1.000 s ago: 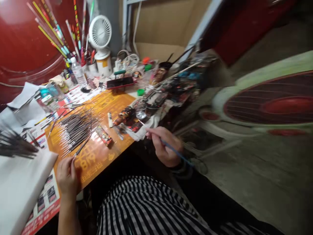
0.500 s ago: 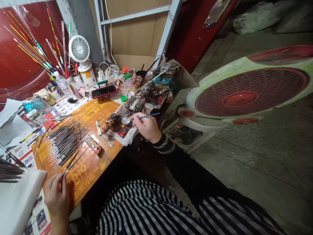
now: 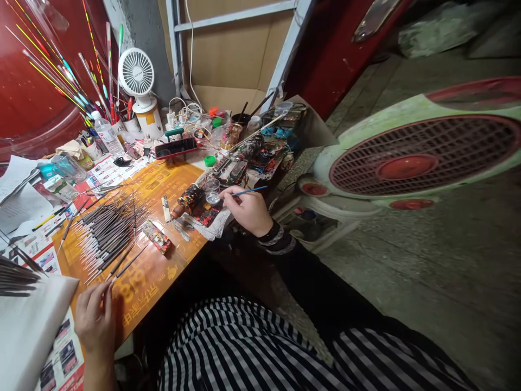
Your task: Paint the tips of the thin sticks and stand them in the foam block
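Note:
My right hand (image 3: 250,209) is closed around a thin blue-handled brush (image 3: 252,190). The brush's working end points left, to a small clear plastic cup (image 3: 212,199) beside the fingertips; whether it touches the liquid is too small to tell. At the lower left, my left hand (image 3: 95,312) pinches the near end of a slim dark fishing float (image 3: 131,263), which slants away over the table. Just beyond it lies a large pile of similar dark floats (image 3: 106,231) with thin pale ends. A paint-spattered block (image 3: 157,237) rests right of the pile.
More floats lie on a white foam block (image 3: 36,331) at the left edge. Behind the pile are a phone (image 3: 176,147), a small white fan (image 3: 137,73) and a water bottle (image 3: 108,133). A large floor fan (image 3: 407,165) stands right of the orange-topped table (image 3: 163,182).
The view has shifted slightly, so the tabletop things appear a little farther right. Both hands keep nearly the same pose, with the brush still at the cup.

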`<state>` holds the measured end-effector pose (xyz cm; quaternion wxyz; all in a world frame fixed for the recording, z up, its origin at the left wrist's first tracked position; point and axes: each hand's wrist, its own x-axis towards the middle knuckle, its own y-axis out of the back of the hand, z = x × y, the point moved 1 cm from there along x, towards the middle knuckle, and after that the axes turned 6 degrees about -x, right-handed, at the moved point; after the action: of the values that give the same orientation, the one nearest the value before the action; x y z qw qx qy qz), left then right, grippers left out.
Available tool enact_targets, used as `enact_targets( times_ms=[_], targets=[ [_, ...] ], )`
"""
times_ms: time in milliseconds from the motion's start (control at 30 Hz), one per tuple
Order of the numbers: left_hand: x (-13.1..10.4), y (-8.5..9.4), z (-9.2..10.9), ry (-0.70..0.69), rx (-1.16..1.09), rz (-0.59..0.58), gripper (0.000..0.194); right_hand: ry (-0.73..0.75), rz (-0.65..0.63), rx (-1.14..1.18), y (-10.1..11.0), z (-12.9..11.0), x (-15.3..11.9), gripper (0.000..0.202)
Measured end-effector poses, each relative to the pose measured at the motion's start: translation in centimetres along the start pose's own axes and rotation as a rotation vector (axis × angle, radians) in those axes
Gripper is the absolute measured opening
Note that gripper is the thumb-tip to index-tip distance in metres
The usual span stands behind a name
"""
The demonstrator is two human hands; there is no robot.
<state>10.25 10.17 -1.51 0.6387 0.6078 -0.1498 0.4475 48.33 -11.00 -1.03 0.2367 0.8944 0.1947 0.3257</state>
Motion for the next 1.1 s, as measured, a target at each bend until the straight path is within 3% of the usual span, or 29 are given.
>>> enact_targets(
  times_ms=[567,800,933,1100],
  targets=[
    [-0.2,0.2,0.0,0.038,-0.017,-0.055,0.011,-0.099,0.040,0.092,2.6,0.1,-1.3,0.031],
    [-0.5,0.4,0.4,0.063,-0.024,-0.078,0.012,-0.139,0.093,0.278,2.1,-0.8,-4.2,0.031],
    [-0.8,0.5,0.4,0.084,-0.028,-0.091,0.014,-0.035,0.065,0.403,0.3,-2.9,-6.9,0.024],
    [-0.7,0.4,0.4,0.088,-0.004,-0.090,0.015,0.245,-0.059,0.415,-2.6,-5.4,-9.4,0.023]
  ],
)
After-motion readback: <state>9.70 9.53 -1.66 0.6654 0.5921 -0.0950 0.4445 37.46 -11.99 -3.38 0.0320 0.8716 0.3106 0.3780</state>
